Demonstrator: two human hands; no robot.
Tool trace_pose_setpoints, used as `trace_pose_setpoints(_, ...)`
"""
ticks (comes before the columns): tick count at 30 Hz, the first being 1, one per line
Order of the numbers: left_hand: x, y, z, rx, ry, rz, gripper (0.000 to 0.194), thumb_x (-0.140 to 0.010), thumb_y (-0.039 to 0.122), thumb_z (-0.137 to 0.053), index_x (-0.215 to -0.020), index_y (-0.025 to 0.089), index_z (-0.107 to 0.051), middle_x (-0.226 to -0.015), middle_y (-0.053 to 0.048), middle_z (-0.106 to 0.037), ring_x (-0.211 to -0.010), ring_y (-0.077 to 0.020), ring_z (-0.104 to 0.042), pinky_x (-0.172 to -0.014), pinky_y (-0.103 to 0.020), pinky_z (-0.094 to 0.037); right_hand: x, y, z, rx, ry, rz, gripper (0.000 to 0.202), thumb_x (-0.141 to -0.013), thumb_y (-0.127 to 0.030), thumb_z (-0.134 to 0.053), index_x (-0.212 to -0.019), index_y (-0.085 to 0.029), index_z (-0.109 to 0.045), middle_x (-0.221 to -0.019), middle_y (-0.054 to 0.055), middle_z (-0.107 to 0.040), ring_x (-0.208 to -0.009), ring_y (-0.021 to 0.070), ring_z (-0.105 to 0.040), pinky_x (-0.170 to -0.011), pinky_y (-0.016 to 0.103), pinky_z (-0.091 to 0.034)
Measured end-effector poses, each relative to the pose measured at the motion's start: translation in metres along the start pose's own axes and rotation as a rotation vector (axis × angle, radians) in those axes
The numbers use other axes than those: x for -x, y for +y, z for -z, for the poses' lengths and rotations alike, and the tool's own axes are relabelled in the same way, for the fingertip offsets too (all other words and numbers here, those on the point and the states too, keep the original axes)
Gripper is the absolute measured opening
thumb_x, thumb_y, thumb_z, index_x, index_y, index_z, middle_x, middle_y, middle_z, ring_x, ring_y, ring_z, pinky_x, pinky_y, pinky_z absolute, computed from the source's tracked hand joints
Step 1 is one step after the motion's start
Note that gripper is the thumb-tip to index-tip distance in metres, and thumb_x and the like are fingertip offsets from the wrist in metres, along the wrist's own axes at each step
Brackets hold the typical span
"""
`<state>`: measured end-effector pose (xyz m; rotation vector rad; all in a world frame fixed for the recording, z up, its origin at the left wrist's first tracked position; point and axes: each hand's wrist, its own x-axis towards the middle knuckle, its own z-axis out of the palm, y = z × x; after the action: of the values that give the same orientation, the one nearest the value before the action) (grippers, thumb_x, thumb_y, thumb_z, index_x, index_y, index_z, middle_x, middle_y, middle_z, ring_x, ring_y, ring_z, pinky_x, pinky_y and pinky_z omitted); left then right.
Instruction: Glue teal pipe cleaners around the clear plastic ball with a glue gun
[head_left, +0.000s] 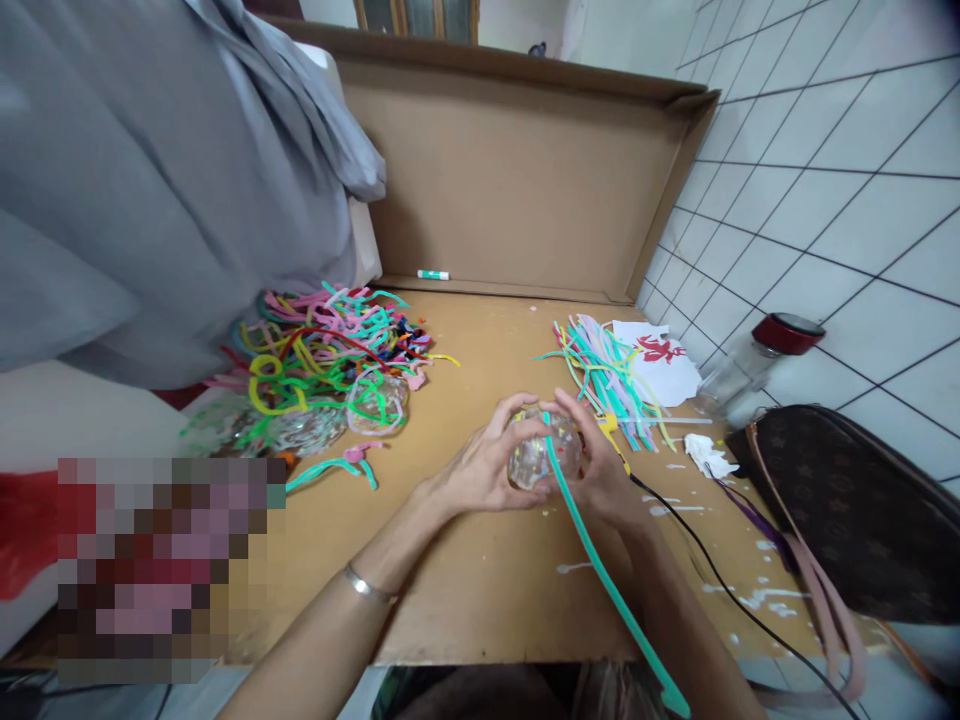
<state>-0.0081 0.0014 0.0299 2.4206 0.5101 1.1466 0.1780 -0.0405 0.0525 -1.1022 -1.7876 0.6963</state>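
At the table (465, 600), both hands (484, 468) curl around a clear round object (529, 466), forearms (326, 620) slanting inward.

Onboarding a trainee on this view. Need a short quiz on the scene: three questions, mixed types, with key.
1. Multiple choice: what do the left hand and right hand both hold?
A) the bag
B) the clear ball
C) the bottle

2. True or false: the silver bracelet is on the right wrist.

3. Fill in: the strip that crosses the front of the ball is ____ in colour.

Key
1: B.
2: False; it is on the left wrist.
3: teal.
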Motion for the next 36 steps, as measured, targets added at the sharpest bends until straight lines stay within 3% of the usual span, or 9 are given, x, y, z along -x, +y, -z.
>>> trace_pose_setpoints(7, -0.001, 0.003, 0.000, 0.106, -0.019, 0.173, 0.087, -0.054, 0.032, -0.083, -0.128, 0.029, -0.037, -0.133, -0.011, -0.033, -0.128, -0.0323, -0.041, -0.107, -0.052, -0.040, -0.001, 0.006, -0.004, -0.087, -0.044, -0.103, 0.099, -0.060, -0.059, -0.077, -0.143, -0.024, -0.036, -0.143, 0.013, -0.044, -0.132, 0.0324, -0.042, -0.110, 0.050, -0.035)
trace_pose_setpoints(11, -0.002, 0.003, 0.001, 0.100, -0.024, 0.244, 0.081, -0.056, 0.027, -0.078, -0.126, 0.026, -0.038, -0.134, -0.012, -0.036, -0.128, -0.0319, -0.043, -0.107, -0.052, -0.039, -0.003, 0.010, -0.007, -0.057, -0.061, -0.087, 0.099, -0.061, -0.061, -0.076, -0.143, -0.023, -0.036, -0.144, 0.014, -0.043, -0.132, 0.0334, -0.041, -0.108, 0.052, -0.036)
trace_pose_setpoints(16, -0.001, -0.003, 0.002, 0.039, -0.010, 0.345, 0.081, -0.058, 0.034, -0.078, -0.127, 0.023, -0.038, -0.140, -0.015, -0.037, -0.131, -0.0328, -0.042, -0.109, -0.052, -0.037, -0.004, 0.010, -0.008, 0.102, 0.077, 0.055, 0.067, -0.075, -0.053, -0.068, -0.133, -0.024, -0.050, -0.133, 0.011, -0.053, -0.126, 0.0287, -0.048, -0.105, 0.047, -0.041)
trace_pose_setpoints(19, -0.002, -0.004, 0.004, 0.018, -0.027, 0.408, 0.082, -0.056, 0.036, -0.078, -0.127, 0.021, -0.039, -0.137, -0.014, -0.042, -0.127, -0.0320, -0.046, -0.107, -0.050, -0.040, -0.002, 0.010, -0.007, 0.157, 0.167, 0.153, 0.034, -0.087, -0.040, -0.056, -0.119, -0.028, -0.061, -0.113, 0.006, -0.064, -0.108, 0.0217, -0.059, -0.093, 0.040, -0.048)
trace_pose_setpoints(21, -0.002, -0.003, 0.005, 0.003, -0.041, 0.450, 0.083, -0.056, 0.036, -0.079, -0.127, 0.019, -0.039, -0.134, -0.014, -0.046, -0.123, -0.0315, -0.050, -0.105, -0.049, -0.042, -0.001, 0.010, -0.008, 0.185, 0.201, 0.197, 0.025, -0.090, -0.034, -0.051, -0.110, -0.028, -0.066, -0.101, 0.004, -0.068, -0.095, 0.0193, -0.062, -0.085, 0.038, -0.050)
trace_pose_setpoints(30, -0.003, 0.002, 0.003, -0.037, -0.057, 0.499, 0.079, -0.057, 0.035, -0.077, -0.126, 0.020, -0.040, -0.123, -0.010, -0.056, -0.109, -0.0279, -0.059, -0.094, -0.044, -0.049, 0.000, 0.009, -0.015, 0.174, 0.274, 0.212, 0.020, -0.091, -0.025, -0.050, -0.097, -0.026, -0.069, -0.091, 0.002, -0.072, -0.088, 0.0183, -0.065, -0.080, 0.037, -0.049)
trace_pose_setpoints(36, -0.001, -0.001, 0.001, -0.066, -0.050, 0.504, 0.082, -0.056, 0.035, -0.078, -0.127, 0.022, -0.041, -0.126, -0.010, -0.055, -0.111, -0.0286, -0.059, -0.096, -0.043, -0.048, 0.001, 0.008, -0.015, 0.198, 0.273, 0.225, 0.020, -0.090, -0.026, -0.050, -0.098, -0.025, -0.069, -0.091, 0.003, -0.070, -0.088, 0.0182, -0.064, -0.079, 0.036, -0.050)
